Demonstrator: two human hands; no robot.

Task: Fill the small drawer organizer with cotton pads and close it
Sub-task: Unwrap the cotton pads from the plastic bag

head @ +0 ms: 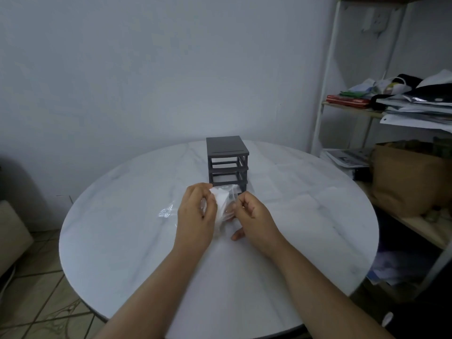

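Note:
A small dark grey drawer organizer (227, 162) stands upright at the far middle of the round white table (122, 228), its open-frame front facing me. Just in front of it, both hands hold a clear plastic bag (168, 211) with white cotton pads (221, 200) inside. My left hand (198, 211) grips the bag's left side, fingers curled round it. My right hand (252, 216) pinches the plastic at the bag's right side. The bag hides the organizer's lowest level.
A white metal shelf rack (327, 77) stands to the right, loaded with papers, clothes and a brown paper bag (406, 179). A beige seat (12, 238) sits at the left over the tiled floor. A plain wall rises behind the table.

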